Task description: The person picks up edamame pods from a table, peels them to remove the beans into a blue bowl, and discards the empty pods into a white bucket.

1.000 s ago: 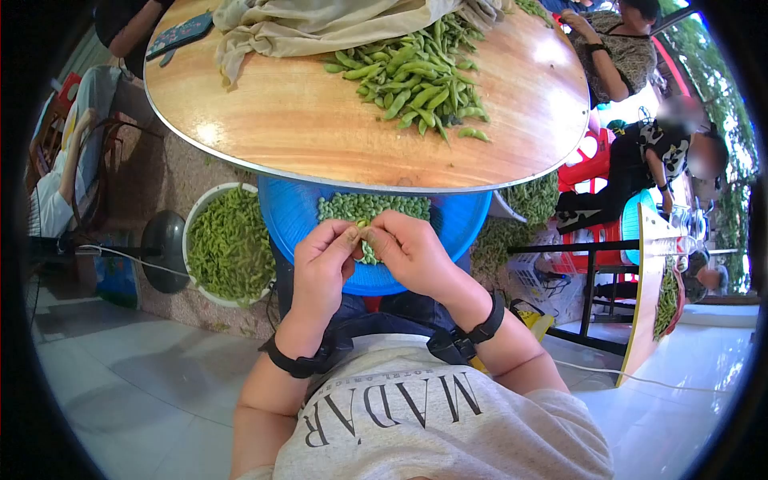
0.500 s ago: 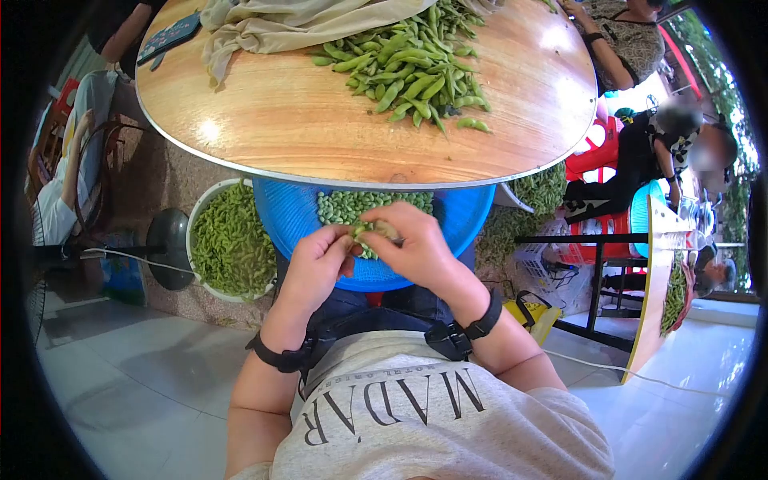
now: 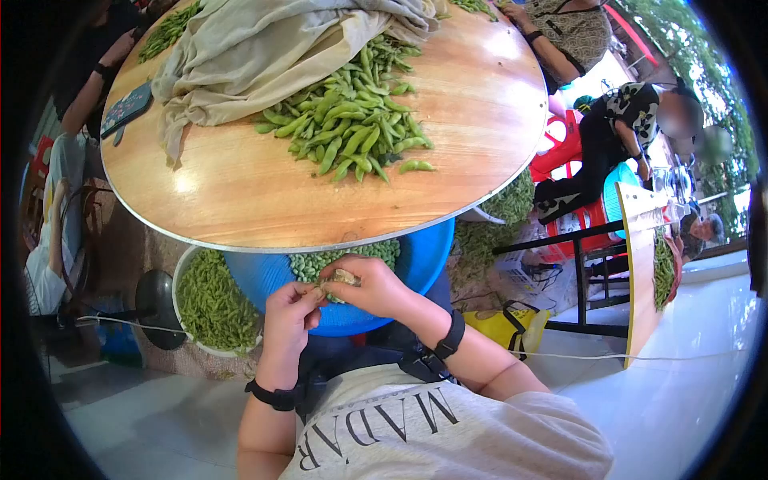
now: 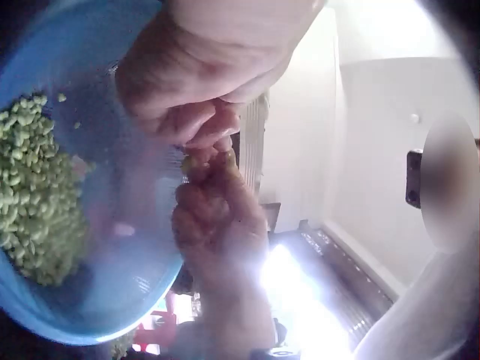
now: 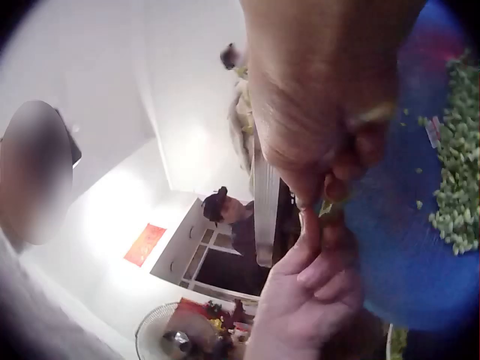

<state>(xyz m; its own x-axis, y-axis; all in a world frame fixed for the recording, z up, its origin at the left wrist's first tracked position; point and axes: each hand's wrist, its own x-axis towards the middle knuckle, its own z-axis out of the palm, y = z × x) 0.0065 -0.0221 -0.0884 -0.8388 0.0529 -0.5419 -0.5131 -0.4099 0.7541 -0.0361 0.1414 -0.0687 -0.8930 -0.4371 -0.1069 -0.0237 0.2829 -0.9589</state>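
Observation:
Over a blue plastic basin [image 3: 428, 260], both hands meet at the fingertips. My left hand [image 3: 290, 314] pinches one end of a small green bean pod [image 5: 328, 208] between thumb and fingers. My right hand [image 3: 372, 286] pinches the same pod from the other side. A pale, crumpled husk [image 3: 346, 277] is tucked in the curled fingers of the right hand. Shelled green beans [image 4: 30, 195] lie heaped in the basin under the hands. Fingers hide most of the pod.
A round wooden table [image 3: 240, 212] overhangs the basin, bearing a pile of pods [image 3: 344, 132], a beige cloth [image 3: 240, 64] and a phone [image 3: 126, 110]. To the left stands a white tub of pods [image 3: 212, 304]. A yellow bag [image 3: 508, 328] lies right; other people sit around.
The head view has shifted, so table and basin appear lower and further left. Both hands stay together over the basin; the pale husk has come into sight in the right hand.

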